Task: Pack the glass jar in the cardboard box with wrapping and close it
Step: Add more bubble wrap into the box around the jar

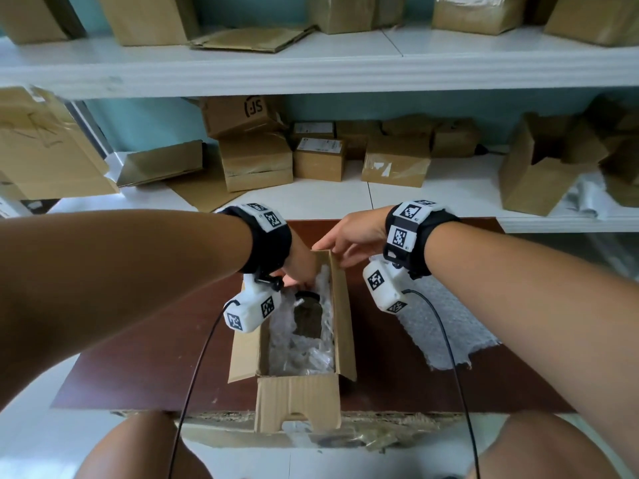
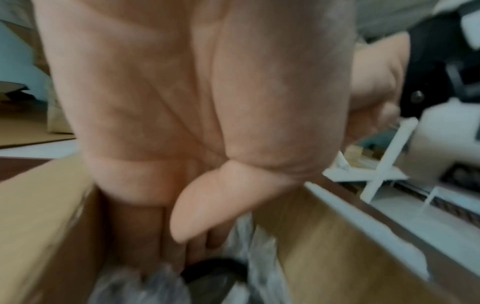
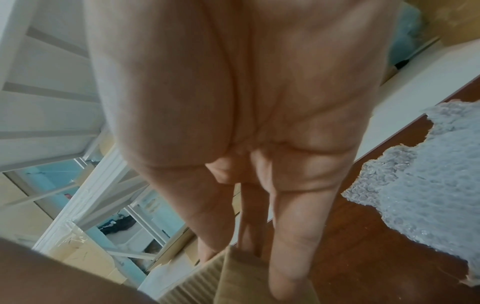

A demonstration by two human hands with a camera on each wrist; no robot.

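An open cardboard box (image 1: 301,392) lies lengthwise on the brown table (image 1: 138,357). Inside it, the glass jar (image 1: 307,319) with a black rim (image 2: 215,269) lies among clear bubble wrap (image 1: 301,354). My left hand (image 1: 299,271) reaches down into the far end of the box. In the left wrist view its fingers (image 2: 166,236) point straight down beside the jar's rim and the wrap (image 2: 137,286). My right hand (image 1: 345,243) rests with straight fingers (image 3: 291,257) on the box's far right corner (image 3: 239,283). The box flaps stand open.
A loose sheet of bubble wrap (image 1: 446,326) lies on the table right of the box, also in the right wrist view (image 3: 420,185). White shelves (image 1: 311,67) behind the table carry several cardboard boxes. Two black cables hang from the wrist cameras over the table's near edge.
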